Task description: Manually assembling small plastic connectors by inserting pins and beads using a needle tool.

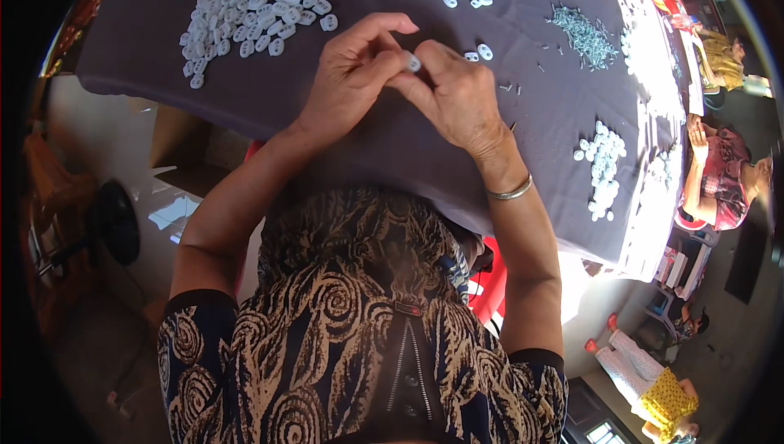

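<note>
Over the dark tablecloth my two hands meet fingertip to fingertip around a small white oval plastic piece [413,62]. My left hand [349,83] is closed on its one side, with the index finger arched above. From the other side my right hand [459,94] pinches at it, thumb and fingers closed; whatever else lies between these fingers is hidden. Just beyond my right hand lie two more white oval pieces with dark holes [485,52]. A big heap of such pieces [245,15] spreads to the left of my left hand.
A pile of small metal screws [584,38] lies at the right, with a few loose ones [510,88] nearer my right hand. Another heap of small white pieces [603,168] is near the right edge of the cloth [555,223]. Another person [723,166] sits beyond the table's right side.
</note>
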`<act>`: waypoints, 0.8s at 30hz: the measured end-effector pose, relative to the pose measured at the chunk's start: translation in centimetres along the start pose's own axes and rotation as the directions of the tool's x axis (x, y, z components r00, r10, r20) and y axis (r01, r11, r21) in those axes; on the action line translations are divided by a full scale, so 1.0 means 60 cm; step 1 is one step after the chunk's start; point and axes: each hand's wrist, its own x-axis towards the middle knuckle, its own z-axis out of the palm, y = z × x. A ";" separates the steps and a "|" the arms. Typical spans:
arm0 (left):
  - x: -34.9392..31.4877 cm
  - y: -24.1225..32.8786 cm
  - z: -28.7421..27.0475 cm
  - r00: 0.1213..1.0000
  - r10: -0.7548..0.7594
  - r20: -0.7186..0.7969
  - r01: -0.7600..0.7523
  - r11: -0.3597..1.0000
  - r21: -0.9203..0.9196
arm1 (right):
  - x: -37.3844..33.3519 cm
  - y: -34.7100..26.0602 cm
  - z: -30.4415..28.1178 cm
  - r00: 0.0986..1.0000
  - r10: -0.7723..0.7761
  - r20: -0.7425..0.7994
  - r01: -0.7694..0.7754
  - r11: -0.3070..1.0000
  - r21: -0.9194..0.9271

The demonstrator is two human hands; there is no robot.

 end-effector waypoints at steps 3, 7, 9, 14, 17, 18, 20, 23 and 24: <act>0.015 -0.002 -0.029 0.988 0.133 -0.077 -0.105 0.952 0.287 | 0.006 0.034 -0.026 0.968 0.160 -0.194 -0.162 0.987 0.004; 0.041 -0.013 -0.083 0.923 0.355 -0.149 -0.194 0.764 0.615 | 0.000 0.093 -0.064 0.865 0.317 -0.388 -0.321 0.945 0.057; 0.046 -0.007 -0.097 0.888 0.440 -0.131 -0.193 0.616 0.764 | -0.004 0.100 -0.073 0.839 0.381 -0.389 -0.372 0.923 0.100; 0.049 -0.001 -0.091 0.767 0.617 -0.175 -0.262 0.551 0.793 | -0.012 0.109 -0.083 0.886 0.439 -0.149 -0.407 0.890 0.206; 0.039 -0.005 -0.065 0.812 0.570 -0.127 -0.335 0.633 0.698 | -0.014 0.107 -0.085 0.943 0.332 -0.024 -0.323 0.930 0.173; 0.036 -0.007 -0.054 0.843 0.533 -0.076 -0.366 0.671 0.645 | -0.013 0.104 -0.084 0.944 0.329 -0.022 -0.321 0.931 0.173; 0.031 -0.011 -0.044 0.868 0.491 -0.077 -0.341 0.702 0.626 | -0.010 0.097 -0.079 0.971 0.239 0.015 -0.239 0.968 0.079; 0.025 -0.010 -0.026 0.886 0.463 -0.036 -0.365 0.742 0.563 | -0.010 0.098 -0.069 0.978 0.207 0.001 -0.207 0.978 0.026; 0.022 -0.010 -0.021 0.885 0.464 -0.036 -0.364 0.740 0.566 | -0.009 0.094 -0.067 0.979 0.205 0.000 -0.205 0.978 0.028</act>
